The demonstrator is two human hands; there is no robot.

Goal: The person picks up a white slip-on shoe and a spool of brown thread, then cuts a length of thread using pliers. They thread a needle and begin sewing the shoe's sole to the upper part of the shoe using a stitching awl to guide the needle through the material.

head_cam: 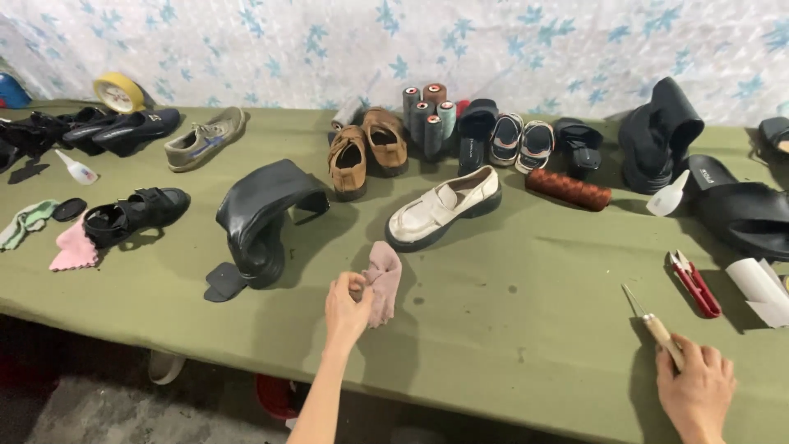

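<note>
Open green tabletop [526, 329]: front strip between left hand [345, 308] and right hand [697, 390]. Obstacles: black boot [259, 218] left, cream loafer [444, 207] behind (toe toward the cloth), red snips [697, 284] right. Back row crowded with shoes.

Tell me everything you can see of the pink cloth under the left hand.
The pink cloth is a small, soft-looking rag of pale dusty pink, crumpled and folded into an upright lump. It lies on the green table cover, just in front of the cream loafer but apart from it. The left hand pinches its left edge with the fingertips. No stains can be made out.
</note>
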